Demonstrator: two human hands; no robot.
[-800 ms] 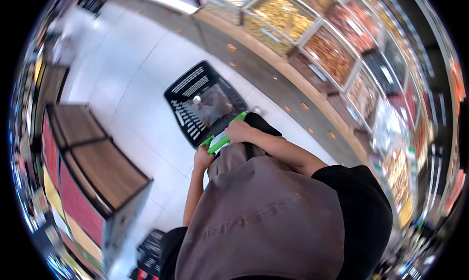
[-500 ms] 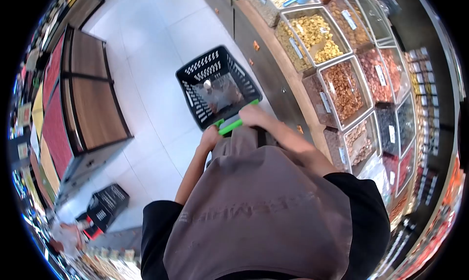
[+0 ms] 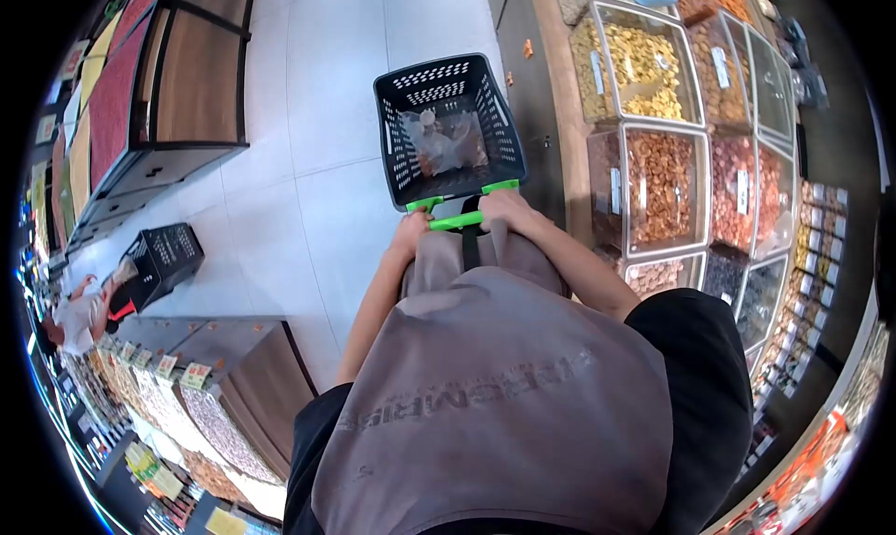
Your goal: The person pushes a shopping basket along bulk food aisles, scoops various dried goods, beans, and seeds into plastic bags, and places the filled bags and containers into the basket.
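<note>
Arms stretched forward and down, left hand (image 3: 412, 231) and right hand (image 3: 507, 207) at either end of the green handle (image 3: 455, 222), each grip wrapped round it! Just ahead, the black plastic basket (image 3: 450, 80), walls perforated, crumpled clear bag (image 3: 434, 150) inside. Apron (image 3: 509, 348) lettering? Seemingly too worn to read.

Can't ID what's in bag (image 3: 441, 145), poss. brownish; bin labels (image 3: 615, 192) illegible.

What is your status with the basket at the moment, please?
Left grip and right grip closed on green handle. Black basket out front, clear plastic bag inside. Bin counter close along the right.
</note>
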